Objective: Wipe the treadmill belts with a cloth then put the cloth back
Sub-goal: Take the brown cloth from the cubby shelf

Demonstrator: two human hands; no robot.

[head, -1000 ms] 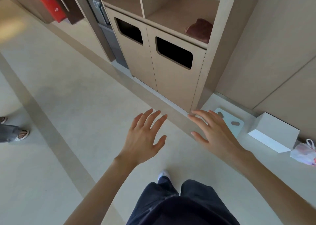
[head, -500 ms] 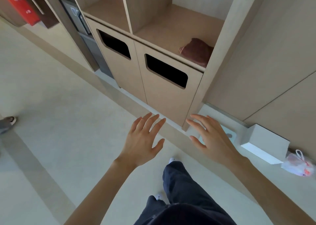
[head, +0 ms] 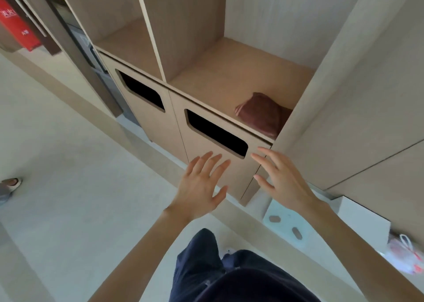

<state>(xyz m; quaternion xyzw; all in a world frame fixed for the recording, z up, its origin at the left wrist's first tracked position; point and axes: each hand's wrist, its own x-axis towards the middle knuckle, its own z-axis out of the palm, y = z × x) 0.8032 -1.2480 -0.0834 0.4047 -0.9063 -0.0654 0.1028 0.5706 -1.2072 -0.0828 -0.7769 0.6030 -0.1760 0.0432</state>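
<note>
Before the wooden cabinet (head: 183, 26), left hand (head: 199, 187) and right hand (head: 284, 182) hover apart, fingers spread, holding nothing; the folded maroon cloth (head: 261, 114) lies on the open shelf (head: 229, 77) above the slotted door (head: 195, 141), at its right front corner.

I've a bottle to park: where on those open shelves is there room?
Right cubby: bare left of and behind the maroon cloth. Left cubby: bare as far as visible. Crowded: floor at right, with scale, white box, plastic bag.
</note>
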